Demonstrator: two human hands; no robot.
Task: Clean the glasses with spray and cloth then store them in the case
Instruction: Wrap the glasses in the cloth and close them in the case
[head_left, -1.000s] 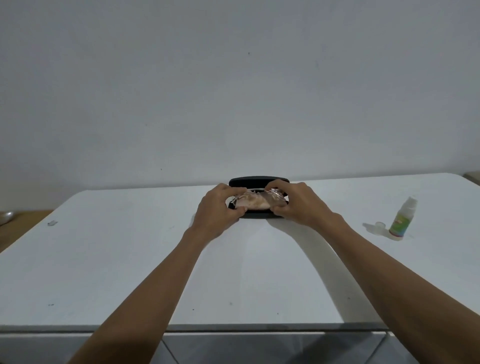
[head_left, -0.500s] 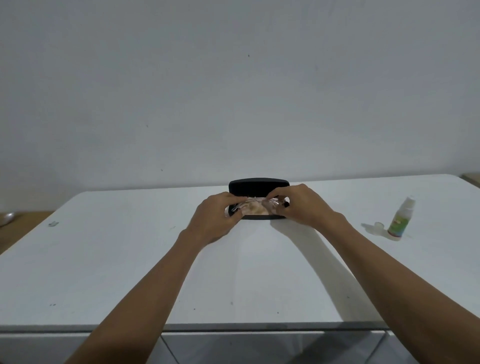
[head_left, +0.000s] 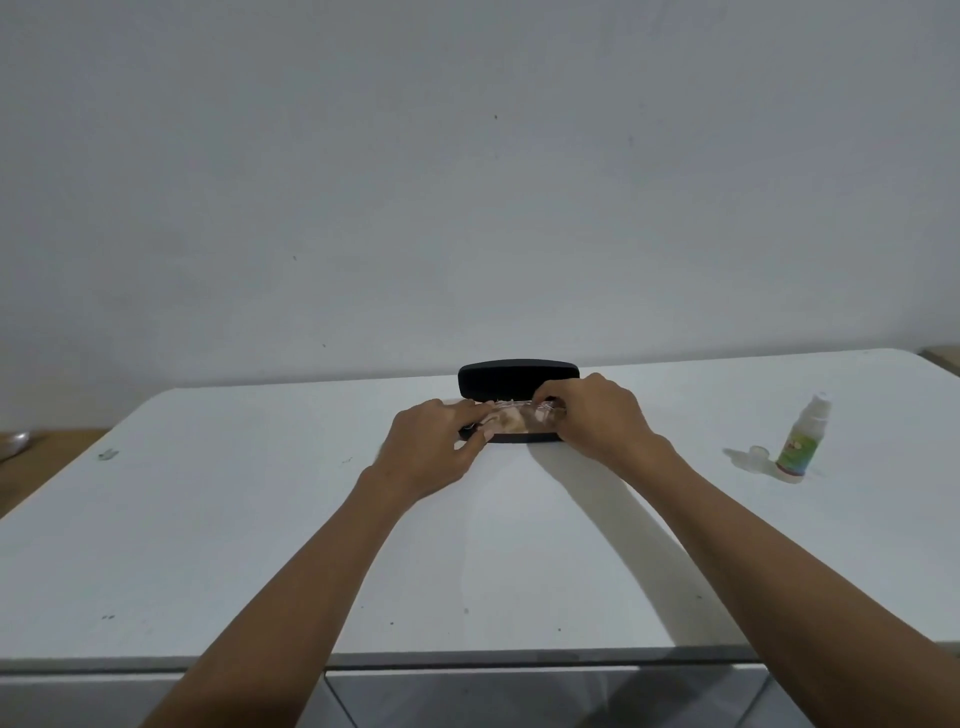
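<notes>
A black glasses case (head_left: 518, 378) is seen open near the far edge of the white surface (head_left: 260, 519), lid stood up at the back. Inside the tray a pair of glasses (head_left: 511, 420) with a pale, mottled-looking frame is being held at both ends. The left hand (head_left: 434, 452) is curled round the left end, with the thumb tucked along the case's front edge, so its grip is closed on the glasses. The right hand (head_left: 597, 415) is curled over the right end, fingertips pinched down onto the frame; its grip looks closed on the glasses too, though the exact contact is hidden under the knuckles. Whether the glasses are fully seated in the tray can't be told from this angle. Well off to the right, a small spray bottle (head_left: 802, 441) with a green label is stood upright, and its clear cap (head_left: 757, 453) is lying just beside it on the left. A tiny bit of something (head_left: 108, 454) is spotted near the left edge of the surface, too small to be made out.
</notes>
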